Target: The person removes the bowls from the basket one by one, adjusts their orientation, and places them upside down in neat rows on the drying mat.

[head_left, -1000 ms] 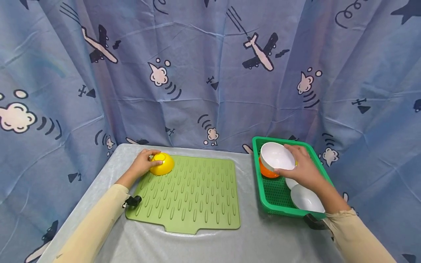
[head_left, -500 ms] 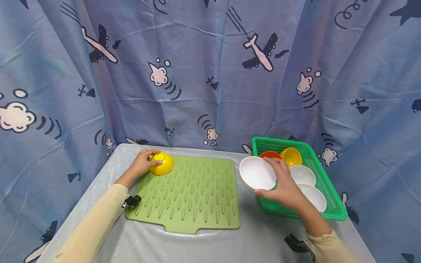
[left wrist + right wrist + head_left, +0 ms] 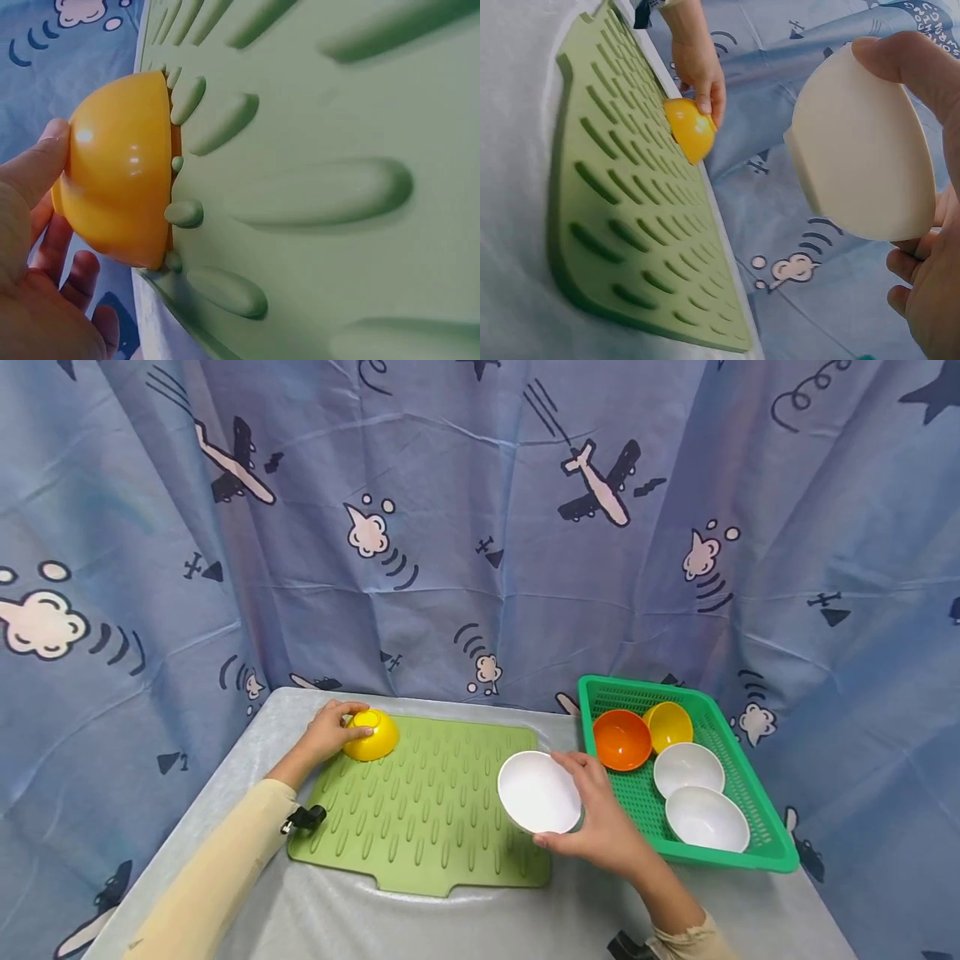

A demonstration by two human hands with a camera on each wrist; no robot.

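A yellow bowl (image 3: 378, 742) lies upside down on the far left corner of a green ridged drying mat (image 3: 427, 802). My left hand (image 3: 327, 731) grips it near its base, thumb on one side and fingers on the other, as the left wrist view shows on the bowl (image 3: 124, 172). Over the mat's right part, my right hand (image 3: 600, 818) holds a white bowl (image 3: 538, 793) by its edge, raised, with its inside facing the head camera. The right wrist view shows the outside of this white bowl (image 3: 862, 150), clear of the mat.
To the right stands a green basket (image 3: 765, 810). In it are an orange bowl (image 3: 622, 740), another yellow bowl (image 3: 670, 727) and two white bowls, one nearer (image 3: 707, 818). A patterned blue curtain (image 3: 450, 527) hangs behind the grey-covered table (image 3: 330, 918).
My right hand has carried the white bowl left, out from over the basket to above the mat's right side. The left hand and the yellow bowl have stayed in place.
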